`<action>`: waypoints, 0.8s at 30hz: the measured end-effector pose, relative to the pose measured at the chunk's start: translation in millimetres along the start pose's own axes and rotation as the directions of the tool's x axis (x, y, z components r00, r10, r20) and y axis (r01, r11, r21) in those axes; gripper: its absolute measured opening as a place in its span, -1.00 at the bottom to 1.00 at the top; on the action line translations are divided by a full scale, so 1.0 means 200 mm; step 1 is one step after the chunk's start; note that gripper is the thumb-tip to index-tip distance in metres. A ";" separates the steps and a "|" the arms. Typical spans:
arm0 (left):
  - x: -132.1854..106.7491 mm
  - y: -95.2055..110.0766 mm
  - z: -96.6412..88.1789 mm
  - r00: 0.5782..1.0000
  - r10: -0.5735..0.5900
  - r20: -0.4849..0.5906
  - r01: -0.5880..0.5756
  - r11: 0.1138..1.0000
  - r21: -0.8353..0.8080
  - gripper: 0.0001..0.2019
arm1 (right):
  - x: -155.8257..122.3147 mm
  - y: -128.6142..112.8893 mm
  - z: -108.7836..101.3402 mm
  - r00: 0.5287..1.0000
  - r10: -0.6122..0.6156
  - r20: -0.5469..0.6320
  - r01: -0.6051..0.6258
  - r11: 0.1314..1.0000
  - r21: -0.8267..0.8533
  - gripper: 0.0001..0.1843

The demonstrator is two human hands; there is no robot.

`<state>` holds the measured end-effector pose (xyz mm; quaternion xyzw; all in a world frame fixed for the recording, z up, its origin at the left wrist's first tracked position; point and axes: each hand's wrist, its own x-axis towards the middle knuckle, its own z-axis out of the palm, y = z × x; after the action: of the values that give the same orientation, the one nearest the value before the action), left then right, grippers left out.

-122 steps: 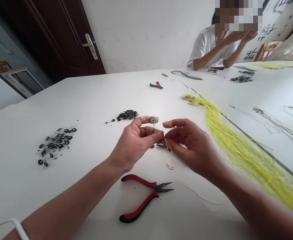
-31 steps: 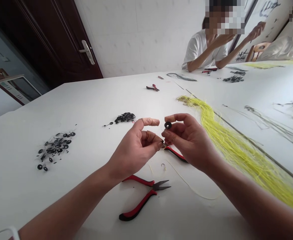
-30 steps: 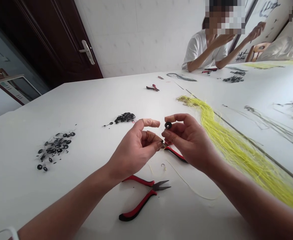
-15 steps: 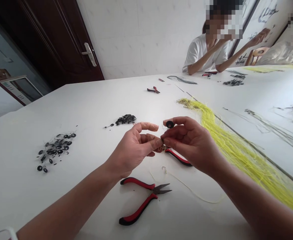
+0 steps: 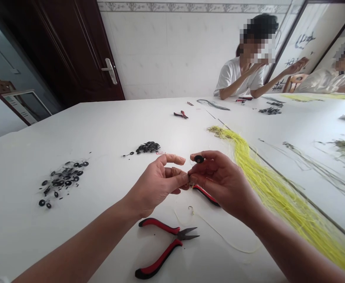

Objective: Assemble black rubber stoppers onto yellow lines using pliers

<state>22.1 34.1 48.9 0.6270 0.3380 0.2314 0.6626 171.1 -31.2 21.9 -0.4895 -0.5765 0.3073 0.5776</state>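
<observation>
My left hand (image 5: 165,179) is closed, thumb and fingers pinched together, with its index finger stretched out above. Against it, my right hand (image 5: 225,177) pinches a small dark piece (image 5: 189,176) where both sets of fingertips meet. A black disc (image 5: 199,159) sits at the right index fingertip. Thin yellow line shows just under the pinch. Below the hands, a fish hook (image 5: 191,210) lies on the table with pale yellow line (image 5: 219,234) trailing right. Red-and-black pliers (image 5: 180,236) lie spread in front; a second red-handled tool (image 5: 206,195) is partly hidden behind my right hand.
Black discs on wires (image 5: 63,179) lie scattered at left, and a black pile (image 5: 148,147) sits beyond my left hand. A long yellow line bundle (image 5: 257,177) runs along the right. Farther back lie small pliers (image 5: 181,114). A co-worker (image 5: 239,78) sits across the table (image 5: 116,122).
The camera has tilted up slightly, so everything sits lower in view. My hands keep the same pinch, with little visible movement over the table.
</observation>
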 end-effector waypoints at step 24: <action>-0.01 0.00 -0.01 0.998 0.060 -0.008 -0.060 0.998 0.033 -0.76 | 0.01 -0.01 -0.02 0.999 0.031 -0.026 -0.030 0.999 0.011 -0.70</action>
<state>20.0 33.7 48.6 0.6467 0.3258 0.2487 0.6433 174.1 -30.9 24.3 -0.4992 -0.5596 0.3126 0.5830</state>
